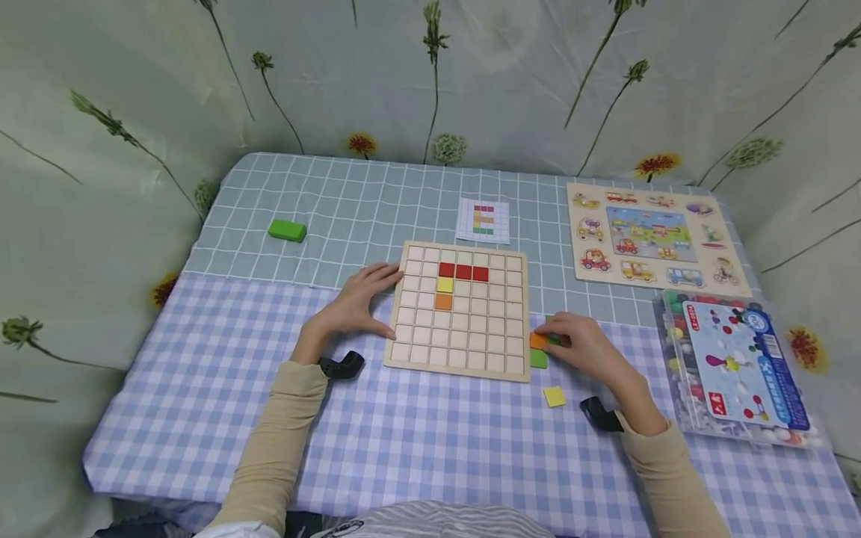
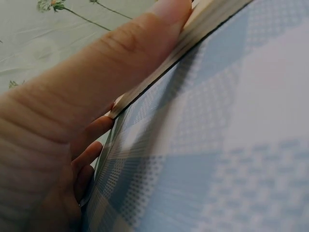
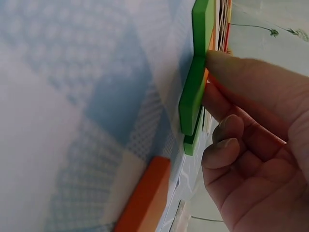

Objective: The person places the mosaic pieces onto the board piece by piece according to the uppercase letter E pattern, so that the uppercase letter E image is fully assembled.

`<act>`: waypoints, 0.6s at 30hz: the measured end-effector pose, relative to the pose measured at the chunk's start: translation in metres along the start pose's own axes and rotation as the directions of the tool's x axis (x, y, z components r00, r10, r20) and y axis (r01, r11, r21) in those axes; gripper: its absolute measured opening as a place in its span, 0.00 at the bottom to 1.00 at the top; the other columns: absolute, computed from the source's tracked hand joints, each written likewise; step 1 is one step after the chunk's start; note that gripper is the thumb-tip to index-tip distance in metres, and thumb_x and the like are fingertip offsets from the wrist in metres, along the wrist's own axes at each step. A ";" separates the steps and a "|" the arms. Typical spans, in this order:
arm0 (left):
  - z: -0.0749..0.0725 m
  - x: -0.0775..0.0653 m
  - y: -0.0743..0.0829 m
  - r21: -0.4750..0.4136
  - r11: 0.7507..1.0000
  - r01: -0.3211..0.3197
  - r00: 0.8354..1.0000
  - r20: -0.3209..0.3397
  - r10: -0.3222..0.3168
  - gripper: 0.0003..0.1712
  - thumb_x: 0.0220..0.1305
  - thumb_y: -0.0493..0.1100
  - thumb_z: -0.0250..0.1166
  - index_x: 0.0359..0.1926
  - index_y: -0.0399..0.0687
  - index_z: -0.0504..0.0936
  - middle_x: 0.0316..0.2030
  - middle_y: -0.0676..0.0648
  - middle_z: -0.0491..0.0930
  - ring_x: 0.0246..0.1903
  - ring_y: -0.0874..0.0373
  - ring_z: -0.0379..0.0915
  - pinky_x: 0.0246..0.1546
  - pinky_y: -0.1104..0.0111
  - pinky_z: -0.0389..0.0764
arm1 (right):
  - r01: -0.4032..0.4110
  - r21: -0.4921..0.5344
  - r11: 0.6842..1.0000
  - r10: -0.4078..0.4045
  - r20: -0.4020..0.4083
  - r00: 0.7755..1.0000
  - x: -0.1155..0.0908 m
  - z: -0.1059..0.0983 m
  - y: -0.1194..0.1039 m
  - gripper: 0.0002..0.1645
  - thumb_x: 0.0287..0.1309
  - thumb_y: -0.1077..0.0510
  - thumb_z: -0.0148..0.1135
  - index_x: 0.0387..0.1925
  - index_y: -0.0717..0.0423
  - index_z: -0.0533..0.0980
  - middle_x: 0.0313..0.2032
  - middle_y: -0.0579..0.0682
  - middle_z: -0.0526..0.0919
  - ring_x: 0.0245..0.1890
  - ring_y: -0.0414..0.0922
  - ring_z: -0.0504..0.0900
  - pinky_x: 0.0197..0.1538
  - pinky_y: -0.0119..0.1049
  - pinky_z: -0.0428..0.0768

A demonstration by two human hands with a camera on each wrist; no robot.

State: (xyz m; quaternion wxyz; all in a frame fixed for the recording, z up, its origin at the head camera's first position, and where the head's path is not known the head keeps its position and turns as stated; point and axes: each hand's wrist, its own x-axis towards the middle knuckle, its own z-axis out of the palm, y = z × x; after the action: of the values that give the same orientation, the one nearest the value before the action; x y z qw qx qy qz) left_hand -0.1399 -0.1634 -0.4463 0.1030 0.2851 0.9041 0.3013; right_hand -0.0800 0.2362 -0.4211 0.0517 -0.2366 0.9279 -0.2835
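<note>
A wooden grid board (image 1: 489, 359) lies in front of me, with three red tiles (image 1: 463, 272) in a row, and a yellow tile (image 1: 445, 285) and an orange tile (image 1: 443, 302) below the leftmost red one. My left hand (image 1: 356, 302) rests against the board's left edge, thumb and fingers spread. Beside the right edge, my right hand (image 1: 581, 344) pinches another orange tile (image 1: 539, 341) between thumb and fingertips. Green tiles (image 1: 538, 359) lie around those fingertips, partly covered by the hand. In the right wrist view, an orange-red tile (image 3: 142, 198) lies nearer the camera.
Nearer me lies a loose yellow tile (image 1: 554, 396). Behind the board is a pattern card (image 1: 499, 232). A green block (image 1: 287, 230) stands at the far left. To the right are a picture puzzle board (image 1: 578, 258) and a clear box of colored pieces (image 1: 747, 370).
</note>
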 end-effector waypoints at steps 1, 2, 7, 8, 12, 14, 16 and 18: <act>0.000 0.000 0.000 -0.001 1.000 0.001 1.000 -0.001 -0.001 0.63 0.34 0.54 0.79 0.70 0.43 0.57 0.72 0.40 0.53 0.72 0.42 0.41 0.67 0.42 0.46 | -0.001 -0.013 1.000 0.001 0.013 1.000 0.000 0.000 0.000 0.13 0.47 0.67 0.67 0.39 0.61 0.83 0.34 0.52 0.83 0.27 0.37 0.70 0.30 0.29 0.70; 0.000 0.000 0.000 -0.004 1.000 0.003 1.000 0.000 -0.003 0.63 0.34 0.54 0.79 0.70 0.43 0.57 0.72 0.40 0.53 0.72 0.42 0.41 0.67 0.42 0.46 | -0.002 -0.027 1.000 0.003 0.027 1.000 0.001 -0.001 -0.001 0.13 0.47 0.67 0.67 0.39 0.61 0.83 0.35 0.53 0.83 0.28 0.39 0.72 0.31 0.31 0.72; 0.000 0.002 -0.001 0.006 1.000 -0.003 1.000 -0.002 0.003 0.63 0.34 0.54 0.79 0.70 0.43 0.58 0.72 0.40 0.54 0.72 0.42 0.42 0.67 0.43 0.47 | 0.009 -0.099 0.995 -0.002 0.069 0.998 0.002 -0.002 -0.004 0.14 0.47 0.66 0.67 0.40 0.63 0.83 0.36 0.54 0.82 0.35 0.46 0.78 0.38 0.39 0.78; 0.001 0.002 -0.001 0.010 1.000 -0.006 1.000 -0.003 0.006 0.63 0.34 0.55 0.79 0.70 0.43 0.58 0.72 0.40 0.54 0.72 0.42 0.42 0.66 0.43 0.48 | 0.010 -0.104 0.995 -0.003 0.071 0.997 0.002 -0.002 -0.004 0.14 0.47 0.66 0.68 0.40 0.64 0.83 0.36 0.54 0.82 0.35 0.46 0.78 0.38 0.40 0.78; 0.001 0.002 -0.001 0.006 1.000 -0.004 1.000 -0.005 0.004 0.63 0.34 0.55 0.79 0.70 0.43 0.58 0.72 0.40 0.54 0.72 0.42 0.42 0.67 0.43 0.47 | 0.014 -0.092 0.996 -0.009 0.056 0.998 0.001 0.000 -0.003 0.14 0.47 0.65 0.68 0.39 0.64 0.83 0.36 0.54 0.82 0.34 0.45 0.78 0.37 0.39 0.78; 0.001 0.002 -0.001 0.005 1.000 -0.001 1.000 -0.006 0.001 0.63 0.33 0.54 0.80 0.70 0.43 0.58 0.72 0.40 0.54 0.72 0.42 0.42 0.67 0.43 0.47 | 0.007 -0.075 0.997 -0.004 0.043 0.999 0.001 0.000 -0.001 0.13 0.46 0.66 0.69 0.38 0.63 0.83 0.35 0.53 0.83 0.34 0.45 0.79 0.36 0.38 0.78; 0.001 0.001 -0.001 0.003 1.000 0.004 1.000 -0.006 -0.004 0.63 0.33 0.54 0.80 0.70 0.43 0.58 0.72 0.41 0.54 0.72 0.43 0.42 0.67 0.43 0.47 | -0.001 -0.064 0.998 0.003 0.033 0.999 0.001 0.000 0.001 0.13 0.46 0.66 0.69 0.38 0.63 0.83 0.35 0.53 0.83 0.33 0.45 0.79 0.36 0.37 0.78; 0.002 0.001 -0.001 0.008 1.000 0.006 1.000 -0.008 -0.006 0.63 0.33 0.55 0.80 0.70 0.44 0.58 0.72 0.41 0.54 0.72 0.43 0.42 0.67 0.43 0.47 | -0.004 -0.058 0.998 0.005 0.027 1.000 0.003 0.000 0.002 0.13 0.47 0.66 0.68 0.39 0.63 0.83 0.35 0.53 0.83 0.34 0.45 0.79 0.36 0.37 0.78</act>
State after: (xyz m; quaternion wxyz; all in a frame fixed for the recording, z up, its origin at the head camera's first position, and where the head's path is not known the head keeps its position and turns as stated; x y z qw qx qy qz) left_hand -0.1407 -0.1625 -0.4482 0.0993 0.2818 0.9065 0.2984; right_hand -0.0833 0.2368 -0.4218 0.0578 -0.2398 0.9355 -0.2530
